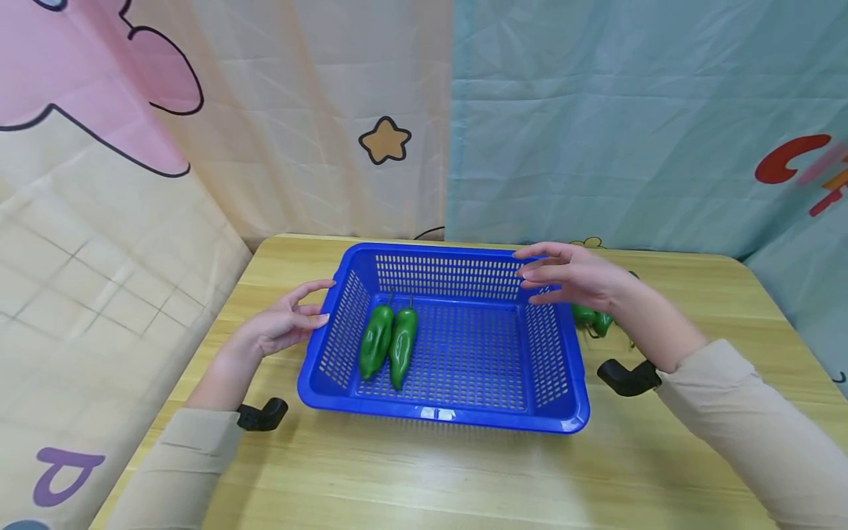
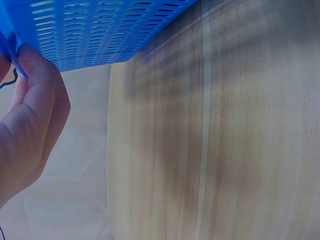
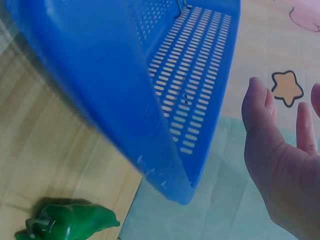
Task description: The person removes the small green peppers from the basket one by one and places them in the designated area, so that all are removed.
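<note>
A blue plastic basket [image 1: 500,419] with slotted walls stands on the table. Two long green peppers [image 1: 377,342] lie side by side in its left half, stems toward the back. My left hand [image 1: 285,324] pinches the basket's left rim between thumb and fingers; the left wrist view shows the fingers bent over that rim [image 2: 19,65]. Above the basket's far right corner hovers my right hand [image 1: 576,278], fingers spread and holding nothing. Just right of the basket, more green peppers [image 1: 584,316] lie on the table, partly hidden by the right hand and forearm.
The light wooden table [image 1: 411,478] reaches back to patterned cloth curtains [image 1: 556,147], which also hang at both sides. Black curved mounts [image 1: 629,377] stick out from both wrists near the sleeves.
</note>
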### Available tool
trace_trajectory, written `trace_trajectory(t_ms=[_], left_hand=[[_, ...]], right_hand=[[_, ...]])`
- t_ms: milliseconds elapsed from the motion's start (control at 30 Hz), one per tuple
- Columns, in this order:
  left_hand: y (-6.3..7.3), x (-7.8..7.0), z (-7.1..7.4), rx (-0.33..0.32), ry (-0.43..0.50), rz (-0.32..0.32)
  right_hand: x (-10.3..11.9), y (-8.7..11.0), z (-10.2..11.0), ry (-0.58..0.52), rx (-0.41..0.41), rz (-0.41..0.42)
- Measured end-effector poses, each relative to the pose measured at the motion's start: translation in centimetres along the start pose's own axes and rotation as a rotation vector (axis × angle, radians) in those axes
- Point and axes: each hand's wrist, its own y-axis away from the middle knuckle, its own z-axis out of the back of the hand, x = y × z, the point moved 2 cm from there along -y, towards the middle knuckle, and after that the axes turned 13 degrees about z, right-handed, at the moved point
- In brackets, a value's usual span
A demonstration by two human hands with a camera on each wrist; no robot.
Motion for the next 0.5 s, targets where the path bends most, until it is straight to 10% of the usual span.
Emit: trace_trajectory(t_ms=[500], left_hand=[[0.0, -0.1, 0.0, 0.007, 0.011, 0.008]], right_hand=[[0.2, -3.0, -3.4, -0.033, 0.057, 0.004]])
